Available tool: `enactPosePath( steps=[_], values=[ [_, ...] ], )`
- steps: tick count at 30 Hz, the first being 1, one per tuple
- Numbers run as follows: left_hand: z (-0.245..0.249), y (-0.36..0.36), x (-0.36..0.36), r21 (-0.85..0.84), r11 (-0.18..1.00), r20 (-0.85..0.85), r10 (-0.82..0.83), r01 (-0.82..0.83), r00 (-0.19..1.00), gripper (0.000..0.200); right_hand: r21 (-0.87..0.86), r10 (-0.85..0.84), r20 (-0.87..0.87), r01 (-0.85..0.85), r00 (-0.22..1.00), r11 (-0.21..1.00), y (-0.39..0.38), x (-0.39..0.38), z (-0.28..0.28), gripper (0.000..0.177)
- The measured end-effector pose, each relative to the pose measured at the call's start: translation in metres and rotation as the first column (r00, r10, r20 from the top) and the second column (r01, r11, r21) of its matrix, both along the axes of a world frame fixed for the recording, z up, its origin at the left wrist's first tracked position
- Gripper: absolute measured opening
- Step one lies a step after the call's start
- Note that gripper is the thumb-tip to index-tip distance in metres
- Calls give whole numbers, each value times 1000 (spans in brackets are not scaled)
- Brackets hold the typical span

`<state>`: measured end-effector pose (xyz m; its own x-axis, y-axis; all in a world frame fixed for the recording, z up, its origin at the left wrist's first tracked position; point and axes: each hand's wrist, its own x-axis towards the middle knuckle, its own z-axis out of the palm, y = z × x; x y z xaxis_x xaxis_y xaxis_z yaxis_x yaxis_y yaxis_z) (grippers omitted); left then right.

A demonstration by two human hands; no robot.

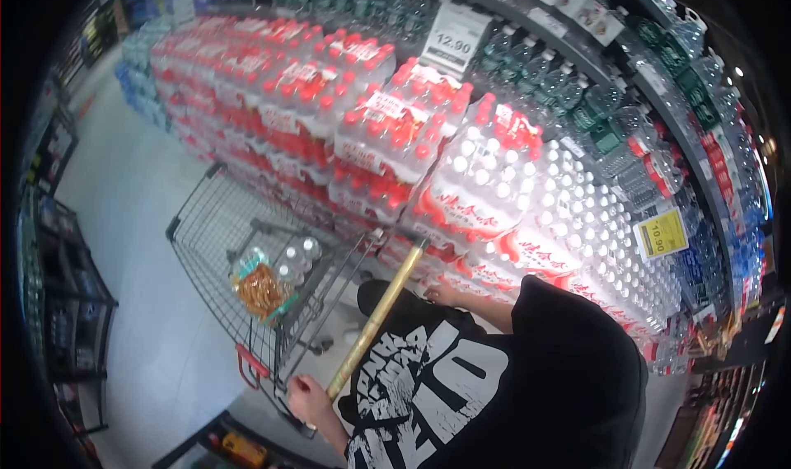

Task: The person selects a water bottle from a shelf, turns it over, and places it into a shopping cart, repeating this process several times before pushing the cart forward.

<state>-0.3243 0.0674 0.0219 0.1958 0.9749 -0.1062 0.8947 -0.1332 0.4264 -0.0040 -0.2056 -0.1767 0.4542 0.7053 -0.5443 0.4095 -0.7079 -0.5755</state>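
Note:
In front of me stands a wire shopping cart (198, 263) with a gold push bar (379, 321). My left hand (309, 400) is closed at the lower end of the bar, by the cart's corner; its exact grip is partly hidden. My right hand (443, 294) hangs apart from the bar, fingers loosely stretched, holding nothing I can see. Inside the cart lie a clear bag of orange-brown food (262, 293) and, beside it, a small pack of white-capped bottles (298, 260).
Shrink-wrapped bottle packs with red caps (280, 82) and white caps (486, 172) are stacked close along the cart's right side. Behind them rise shelves of green-labelled bottles (606, 114) with price signs (455, 36). A dark shelf (70, 304) lines the left side of the pale floor (156, 337).

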Motion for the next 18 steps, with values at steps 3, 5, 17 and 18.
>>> enactPosePath(
  steps=[3,5,17,18],
  values=[
    [-13,3,-4,28,999,-30,-43,44,999,26,-81,-207,-236,194,949,978,11,8,46,35],
    [-14,3,-7,15,994,4,-110,110,994,24,-58,-197,-210,189,958,980,18,19,90,33],
    [41,15,134,160,876,447,-476,456,758,17,411,-633,-160,634,758,655,-36,126,354,19],
    [41,11,151,170,872,447,-483,459,753,17,528,-716,-11,612,698,589,-49,143,355,18]
  ],
)
